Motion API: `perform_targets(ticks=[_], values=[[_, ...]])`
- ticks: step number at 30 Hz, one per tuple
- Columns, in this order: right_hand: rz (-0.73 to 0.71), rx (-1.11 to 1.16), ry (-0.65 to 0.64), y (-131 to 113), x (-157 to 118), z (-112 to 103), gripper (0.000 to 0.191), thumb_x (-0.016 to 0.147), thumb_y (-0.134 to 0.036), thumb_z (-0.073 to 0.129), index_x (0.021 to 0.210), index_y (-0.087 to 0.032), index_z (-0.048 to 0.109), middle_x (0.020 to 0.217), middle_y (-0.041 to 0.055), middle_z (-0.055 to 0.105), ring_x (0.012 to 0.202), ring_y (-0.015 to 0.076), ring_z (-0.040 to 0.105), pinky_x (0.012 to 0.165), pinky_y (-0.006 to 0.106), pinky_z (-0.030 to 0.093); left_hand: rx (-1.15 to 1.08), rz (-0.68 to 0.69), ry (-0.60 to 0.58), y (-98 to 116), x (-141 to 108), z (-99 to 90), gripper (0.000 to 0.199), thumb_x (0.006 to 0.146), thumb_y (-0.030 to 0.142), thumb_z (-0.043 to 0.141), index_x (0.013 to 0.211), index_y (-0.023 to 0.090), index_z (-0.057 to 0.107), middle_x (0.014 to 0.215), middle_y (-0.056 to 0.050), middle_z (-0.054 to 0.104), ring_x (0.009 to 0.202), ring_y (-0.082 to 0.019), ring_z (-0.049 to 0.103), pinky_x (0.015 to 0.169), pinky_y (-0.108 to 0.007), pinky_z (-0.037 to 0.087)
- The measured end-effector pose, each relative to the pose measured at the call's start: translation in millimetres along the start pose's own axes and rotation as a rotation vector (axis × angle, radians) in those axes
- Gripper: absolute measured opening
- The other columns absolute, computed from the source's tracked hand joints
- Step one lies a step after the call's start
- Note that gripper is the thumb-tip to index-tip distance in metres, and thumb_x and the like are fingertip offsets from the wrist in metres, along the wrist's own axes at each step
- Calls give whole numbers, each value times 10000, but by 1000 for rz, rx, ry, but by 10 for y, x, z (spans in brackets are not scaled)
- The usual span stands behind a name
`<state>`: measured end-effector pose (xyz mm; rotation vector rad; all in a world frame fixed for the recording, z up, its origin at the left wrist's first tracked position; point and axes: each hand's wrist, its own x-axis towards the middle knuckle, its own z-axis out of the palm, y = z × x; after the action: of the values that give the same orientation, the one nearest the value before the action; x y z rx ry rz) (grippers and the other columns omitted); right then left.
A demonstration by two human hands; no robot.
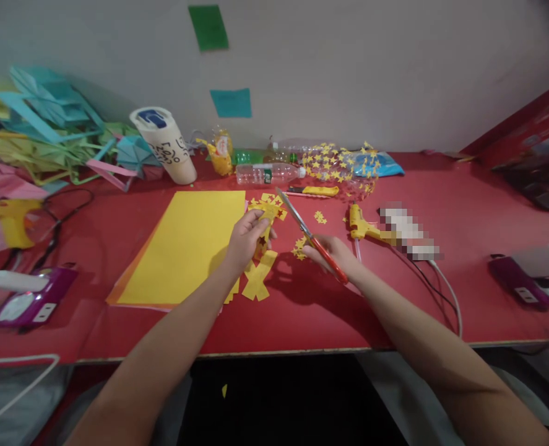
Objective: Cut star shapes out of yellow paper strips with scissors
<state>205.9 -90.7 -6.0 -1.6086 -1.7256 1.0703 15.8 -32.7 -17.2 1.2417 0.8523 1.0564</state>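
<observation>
Pinched between the fingers of my left hand (249, 234) is a yellow paper piece (262, 240) with star-shaped holes. My right hand (334, 255) is closed round the red handles of a pair of scissors (307, 231), whose blades point up and left, apart from the paper. Small yellow stars (299, 248) lie beside my right fingers, and a smaller group of stars (320, 217) sits farther back. Below my left hand are yellow paper scraps (258, 279). A stack of yellow sheets (185, 248) lies to the left on the red table (311, 325).
Along the wall stand a white cylinder (174, 155), a clear plastic bottle (267, 174) and a star-covered bottle (334, 164). A yellow cutter (318, 191) lies in front. Glue guns are at right (364, 228) and far left (12, 220). Folded paper shapes (51, 118) fill the back left.
</observation>
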Motion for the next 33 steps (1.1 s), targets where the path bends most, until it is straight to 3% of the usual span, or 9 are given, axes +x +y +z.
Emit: perform_targets(ticks=[6, 11, 16, 33], values=[[-4, -260, -57, 28, 14, 18, 510, 701, -698, 459, 610, -197, 428, 565, -24, 416, 533, 117, 371, 519, 259, 303, -31, 2, 66, -27, 10, -2, 118, 778, 262, 550, 731, 170, 492, 554, 30, 604, 423, -58, 539, 437, -187, 425], [3, -215, -97, 30, -4, 20, 525, 691, -721, 452, 633, -199, 436, 563, -26, 401, 521, 116, 350, 502, 256, 279, -66, 54, 82, -32, 0, 4, 95, 774, 229, 541, 719, 168, 495, 557, 29, 598, 435, -56, 540, 453, -189, 449], [-24, -208, -114, 61, -23, 16, 523, 701, -714, 463, 606, -205, 390, 557, -42, 353, 524, 108, 322, 505, 253, 274, -90, 102, 91, -49, 13, -20, 105, 797, 221, 503, 705, 185, 467, 554, 46, 572, 397, -37, 498, 389, -168, 399], [39, 25, -238, -3, -79, 46, 515, 686, -699, 527, 631, -194, 447, 513, -38, 443, 426, 90, 407, 439, 245, 341, -116, 122, 91, 30, -53, 48, 101, 790, 201, 507, 692, 182, 485, 561, 38, 568, 423, -38, 506, 395, -166, 417]])
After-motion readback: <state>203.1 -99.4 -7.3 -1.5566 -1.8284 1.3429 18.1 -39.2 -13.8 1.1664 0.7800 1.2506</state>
